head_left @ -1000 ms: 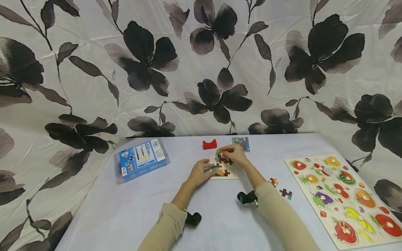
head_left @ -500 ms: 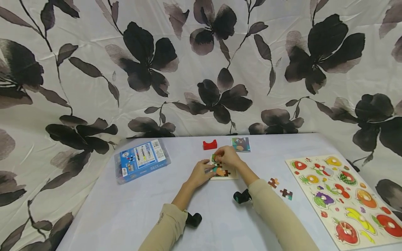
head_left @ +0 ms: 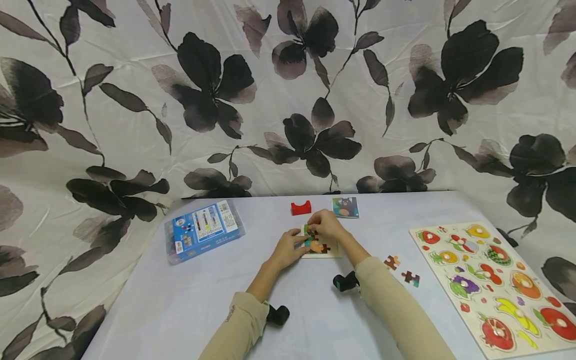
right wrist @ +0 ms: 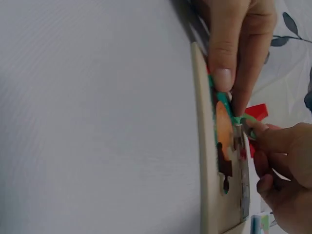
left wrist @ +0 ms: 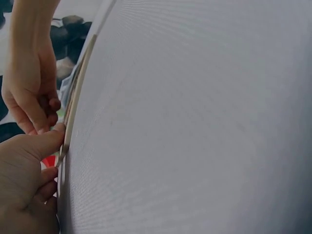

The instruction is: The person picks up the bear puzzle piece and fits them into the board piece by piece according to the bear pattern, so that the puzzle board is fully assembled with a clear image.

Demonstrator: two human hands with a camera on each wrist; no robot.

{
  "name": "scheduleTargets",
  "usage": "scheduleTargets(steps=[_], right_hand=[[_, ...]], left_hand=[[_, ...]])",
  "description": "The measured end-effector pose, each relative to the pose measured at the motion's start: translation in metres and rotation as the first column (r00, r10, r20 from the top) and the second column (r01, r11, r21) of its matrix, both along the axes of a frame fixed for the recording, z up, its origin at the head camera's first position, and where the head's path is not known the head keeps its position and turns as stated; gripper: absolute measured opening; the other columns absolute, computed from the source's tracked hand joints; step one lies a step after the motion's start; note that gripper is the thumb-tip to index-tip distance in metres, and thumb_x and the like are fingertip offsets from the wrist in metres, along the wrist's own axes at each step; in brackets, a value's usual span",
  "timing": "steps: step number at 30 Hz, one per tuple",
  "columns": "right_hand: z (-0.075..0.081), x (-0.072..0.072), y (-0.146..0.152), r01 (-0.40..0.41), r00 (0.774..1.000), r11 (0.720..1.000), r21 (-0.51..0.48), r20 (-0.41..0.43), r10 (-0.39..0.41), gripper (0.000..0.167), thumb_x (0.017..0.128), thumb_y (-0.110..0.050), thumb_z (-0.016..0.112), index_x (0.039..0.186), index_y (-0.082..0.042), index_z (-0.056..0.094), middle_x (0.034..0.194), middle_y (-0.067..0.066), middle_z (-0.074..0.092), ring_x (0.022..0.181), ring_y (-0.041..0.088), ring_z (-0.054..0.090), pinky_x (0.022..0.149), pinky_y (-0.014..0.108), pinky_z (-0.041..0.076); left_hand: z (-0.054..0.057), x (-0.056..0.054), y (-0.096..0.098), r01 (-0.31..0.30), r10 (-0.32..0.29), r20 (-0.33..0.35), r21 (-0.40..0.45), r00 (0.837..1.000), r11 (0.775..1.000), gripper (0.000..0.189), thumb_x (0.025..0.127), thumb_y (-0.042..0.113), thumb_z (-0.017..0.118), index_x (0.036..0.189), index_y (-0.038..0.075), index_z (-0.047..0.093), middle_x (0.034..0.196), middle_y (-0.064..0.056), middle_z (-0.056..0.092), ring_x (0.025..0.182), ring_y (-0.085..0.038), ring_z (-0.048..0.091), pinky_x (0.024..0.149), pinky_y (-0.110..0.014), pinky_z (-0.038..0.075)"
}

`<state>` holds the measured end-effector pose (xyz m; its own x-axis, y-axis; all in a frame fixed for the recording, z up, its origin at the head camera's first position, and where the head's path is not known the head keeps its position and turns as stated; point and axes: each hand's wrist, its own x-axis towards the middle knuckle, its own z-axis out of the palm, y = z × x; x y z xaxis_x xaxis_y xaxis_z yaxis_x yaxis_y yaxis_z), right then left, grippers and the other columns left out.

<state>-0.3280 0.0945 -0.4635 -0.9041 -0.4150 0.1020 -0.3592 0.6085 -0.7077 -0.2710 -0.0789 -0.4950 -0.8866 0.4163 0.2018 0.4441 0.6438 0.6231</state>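
Note:
A small wooden jigsaw board (head_left: 335,251), partly filled with picture pieces, lies at the middle of the table. My left hand (head_left: 284,249) holds its left side; in the right wrist view the thumb (right wrist: 224,78) rests over the pieces near the edge. Over the far left part of the board, my right hand (head_left: 326,224) pinches a green-edged puzzle piece (right wrist: 249,120) between thumb and fingertips, close to the left hand's fingertips. Inside the frame, an orange and brown picture part (right wrist: 224,124) shows beside bare wood. The right hand hides the board's far right part in the head view.
Two loose puzzle pieces (head_left: 392,262) lie to the right. Behind the board are a red notched block (head_left: 300,208) and a picture card (head_left: 345,207). A blue-labelled plastic case (head_left: 204,231) lies at left, a fruit puzzle board (head_left: 470,265) at right.
My right hand has moved left with the puzzle piece, to the far left part of the jigsaw board, and lowered there. The left hand has stayed in place.

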Motion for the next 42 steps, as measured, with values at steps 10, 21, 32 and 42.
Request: scheduleTargets(steps=[10, 21, 32, 42], right_hand=[[-0.0053, 0.0023, 0.0018, -0.017, 0.999, 0.996, 0.082, -0.032, 0.019, 0.014, 0.086, -0.013, 0.069, 0.095, -0.004, 0.073, 0.095, 0.007, 0.070, 0.098, 0.023, 0.054, 0.086, 0.040, 0.047], [-0.0075, 0.0000, 0.0047, -0.064, 0.994, 0.986, 0.151, -0.077, 0.077, 0.016, 0.084, -0.011, 0.071, 0.097, -0.003, 0.074, 0.104, 0.010, 0.068, 0.098, 0.025, 0.048, 0.085, 0.041, 0.040], [-0.0036, -0.0037, 0.0017, -0.018, 0.997, 0.970, 0.244, -0.074, 0.037, 0.015, 0.082, -0.019, 0.074, 0.087, -0.006, 0.077, 0.103, 0.009, 0.065, 0.100, 0.027, 0.058, 0.087, 0.044, 0.046], [-0.0017, 0.0002, 0.0039, -0.002, 0.998, 0.966, 0.259, -0.060, 0.018, 0.015, 0.086, -0.020, 0.069, 0.086, -0.009, 0.077, 0.115, 0.013, 0.063, 0.111, 0.037, 0.050, 0.091, 0.057, 0.036]], left_hand=[[0.0011, 0.0010, -0.0004, 0.002, -0.002, 0.018, -0.011, 1.000, 1.000, 0.037, 0.088, 0.016, 0.065, 0.119, -0.004, 0.063, 0.132, -0.030, 0.047, 0.123, -0.045, 0.043, 0.102, -0.052, 0.036], [0.0004, -0.0010, -0.0002, -0.004, 0.004, -0.001, -0.027, 1.000, 1.000, 0.038, 0.088, 0.020, 0.066, 0.120, -0.002, 0.063, 0.131, -0.028, 0.048, 0.123, -0.043, 0.044, 0.101, -0.053, 0.037], [0.0009, 0.0000, 0.0004, 0.015, -0.015, -0.012, -0.037, 1.000, 0.999, 0.036, 0.086, 0.016, 0.066, 0.117, -0.003, 0.064, 0.130, -0.029, 0.048, 0.122, -0.044, 0.044, 0.100, -0.053, 0.037], [0.0073, -0.0065, -0.0002, 0.029, -0.025, 0.024, -0.200, 0.999, 0.979, 0.052, 0.089, 0.024, 0.064, 0.133, 0.003, 0.048, 0.140, -0.023, 0.040, 0.124, -0.040, 0.039, 0.100, -0.055, 0.034]])
